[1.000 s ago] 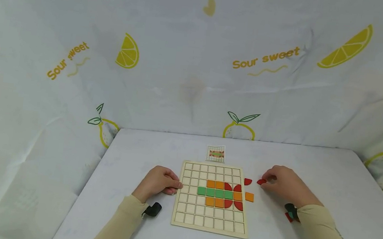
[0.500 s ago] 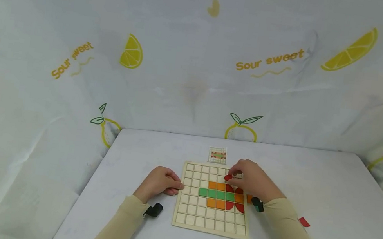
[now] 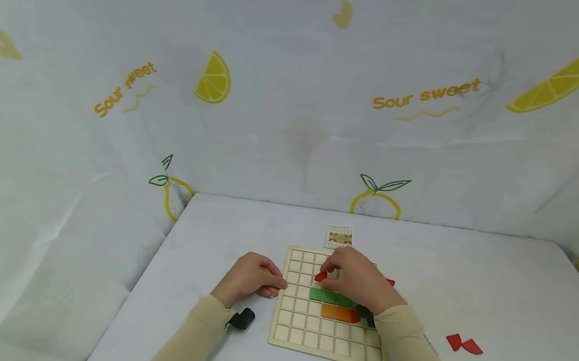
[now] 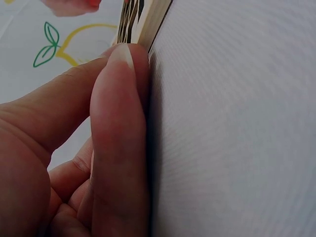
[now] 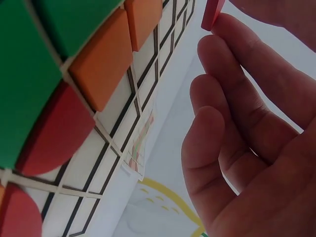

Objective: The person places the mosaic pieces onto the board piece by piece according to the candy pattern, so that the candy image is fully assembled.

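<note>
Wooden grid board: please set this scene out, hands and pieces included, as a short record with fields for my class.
Base: pale wooden grid board on a white table
Left side: left hand holds the board's left edge
Right side: right hand pinches a small red piece over the board
On board: green square tiles, orange square tiles, red rounded pieces
Beyond board: small printed pattern card
Loose at right: two flat red pieces

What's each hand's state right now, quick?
Left hand: closed, holding the grid board at its left edge.
Right hand: closed, pinching a red piece over the board.
</note>
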Motion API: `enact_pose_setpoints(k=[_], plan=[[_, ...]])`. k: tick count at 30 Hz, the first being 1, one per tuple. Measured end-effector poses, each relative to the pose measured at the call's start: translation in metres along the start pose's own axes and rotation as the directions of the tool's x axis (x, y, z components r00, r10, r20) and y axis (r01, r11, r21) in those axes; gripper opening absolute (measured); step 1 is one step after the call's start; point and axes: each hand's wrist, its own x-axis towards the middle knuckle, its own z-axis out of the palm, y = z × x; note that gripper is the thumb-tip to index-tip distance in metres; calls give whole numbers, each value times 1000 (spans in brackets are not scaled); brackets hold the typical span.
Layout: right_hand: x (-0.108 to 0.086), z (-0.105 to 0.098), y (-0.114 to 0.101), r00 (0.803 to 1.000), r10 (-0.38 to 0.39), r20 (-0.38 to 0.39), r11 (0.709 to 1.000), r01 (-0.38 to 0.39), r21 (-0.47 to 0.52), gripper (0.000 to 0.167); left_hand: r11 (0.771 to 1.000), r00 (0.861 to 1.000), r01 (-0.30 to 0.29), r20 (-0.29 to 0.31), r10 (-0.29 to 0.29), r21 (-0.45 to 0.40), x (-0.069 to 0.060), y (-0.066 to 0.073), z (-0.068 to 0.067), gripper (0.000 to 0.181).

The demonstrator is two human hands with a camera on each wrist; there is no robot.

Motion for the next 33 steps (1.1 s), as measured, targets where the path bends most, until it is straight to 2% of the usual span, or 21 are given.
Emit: enact_pose_setpoints(k=[12,21,28,33], plan=[[1,12,4,999,-44,-5,997,44,-59,11,1000,1000,9,0,-9,-3,-1,0,1,24],[0,13,3,1000,-19,-5,998,19,-67,11,1000,1000,10,7,-10,-3,-1,-1,0,24],[1,14,3,998,-61,-5,994,60,-92,10,1000,1000,11,4,-11,1,0,-1,0,25],[2,15,2,998,-55,-3,992,54,-113,10,1000,1000,5,2,-5,14,1,0,0,25]])
